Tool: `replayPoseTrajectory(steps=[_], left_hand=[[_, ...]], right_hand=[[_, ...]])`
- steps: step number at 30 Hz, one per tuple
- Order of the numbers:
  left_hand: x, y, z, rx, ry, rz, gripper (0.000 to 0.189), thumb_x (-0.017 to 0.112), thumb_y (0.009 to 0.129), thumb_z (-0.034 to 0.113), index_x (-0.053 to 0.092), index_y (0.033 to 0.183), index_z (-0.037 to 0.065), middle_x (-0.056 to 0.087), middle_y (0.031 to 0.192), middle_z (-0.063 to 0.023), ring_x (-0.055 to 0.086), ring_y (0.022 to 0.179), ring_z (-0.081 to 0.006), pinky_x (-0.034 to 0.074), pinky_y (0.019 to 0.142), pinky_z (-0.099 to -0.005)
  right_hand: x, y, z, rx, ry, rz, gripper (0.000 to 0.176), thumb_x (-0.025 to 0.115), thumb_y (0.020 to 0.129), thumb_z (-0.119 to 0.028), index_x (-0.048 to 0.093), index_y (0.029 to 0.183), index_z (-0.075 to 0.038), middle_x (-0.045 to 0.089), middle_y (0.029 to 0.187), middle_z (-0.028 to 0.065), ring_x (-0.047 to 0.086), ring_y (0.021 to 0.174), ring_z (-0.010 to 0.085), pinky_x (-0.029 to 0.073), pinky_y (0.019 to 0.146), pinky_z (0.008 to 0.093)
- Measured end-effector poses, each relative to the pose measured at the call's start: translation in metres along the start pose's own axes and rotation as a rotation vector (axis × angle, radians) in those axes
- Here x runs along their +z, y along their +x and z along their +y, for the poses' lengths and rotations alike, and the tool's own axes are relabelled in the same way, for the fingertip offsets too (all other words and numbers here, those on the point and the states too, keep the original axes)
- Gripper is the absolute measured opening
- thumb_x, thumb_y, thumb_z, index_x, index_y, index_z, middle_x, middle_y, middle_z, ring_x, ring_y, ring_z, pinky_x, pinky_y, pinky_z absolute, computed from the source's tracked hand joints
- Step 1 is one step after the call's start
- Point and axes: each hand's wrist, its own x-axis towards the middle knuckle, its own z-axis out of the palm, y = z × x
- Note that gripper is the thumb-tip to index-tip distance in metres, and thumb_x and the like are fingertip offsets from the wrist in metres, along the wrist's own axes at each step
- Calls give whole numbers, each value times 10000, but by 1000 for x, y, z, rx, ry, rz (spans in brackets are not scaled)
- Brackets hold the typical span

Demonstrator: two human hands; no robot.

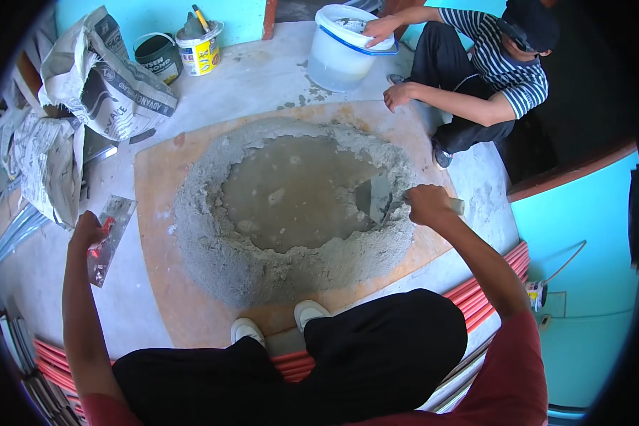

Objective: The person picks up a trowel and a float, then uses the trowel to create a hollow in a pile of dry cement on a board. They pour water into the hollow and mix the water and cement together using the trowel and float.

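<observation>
A ring of grey cement mix (263,273) lies on a brown board (165,213), with cloudy water (291,184) pooled in its middle. My right hand (429,206) is closed round the handle of a brick trowel (378,199), whose blade rests at the right inner edge of the ring, partly in the water. Off to the left, my left hand (87,231) grips the red handle of a flat plastering trowel (112,238). That trowel is held over the floor, apart from the mix.
A person (504,78) squats at the upper right, one hand on a white bucket (341,60). Cement bags (113,85) and two small pails (200,53) stand at the upper left. Orange pipes (483,284) lie along the near side, behind my shoes (247,330).
</observation>
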Motion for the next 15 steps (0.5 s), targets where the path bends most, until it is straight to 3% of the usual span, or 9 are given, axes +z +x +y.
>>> replayPoseTrajectory(steps=[5, 8, 12, 15], left_hand=[[3, -2, -7, 30, -7, 25, 324, 754, 640, 149, 575, 792, -75, 637, 799, -254, 657, 771, -341, 520, 657, -386], [3, 1, -12, 40, -7, 28, 333, 751, 645, 155, 571, 807, -73, 637, 803, -252, 655, 774, -345, 520, 662, -386], [2, 1, -12, -23, -7, -25, 318, 739, 640, 147, 570, 800, -70, 639, 802, -245, 653, 770, -350, 520, 666, -389], [-5, -4, -2, 36, 39, -28, 303, 728, 628, 131, 575, 794, -70, 639, 806, -248, 653, 766, -350, 519, 669, -392]], right_hand=[[8, 8, 13, 76, -53, 51, 182, 605, 758, -155, 674, 924, -126, 666, 950, 106, 647, 913, 251, 495, 759, 385], [26, 22, 0, 85, -70, 103, 205, 628, 718, -128, 663, 919, -123, 634, 943, 112, 647, 863, 273, 496, 735, 403], [23, 13, -38, -22, -5, 143, 174, 611, 734, -120, 656, 902, -114, 625, 962, 119, 645, 862, 277, 493, 728, 411], [8, -2, -34, -74, 84, 118, 174, 601, 734, -136, 666, 891, -103, 646, 926, 122, 643, 875, 276, 497, 740, 408]])
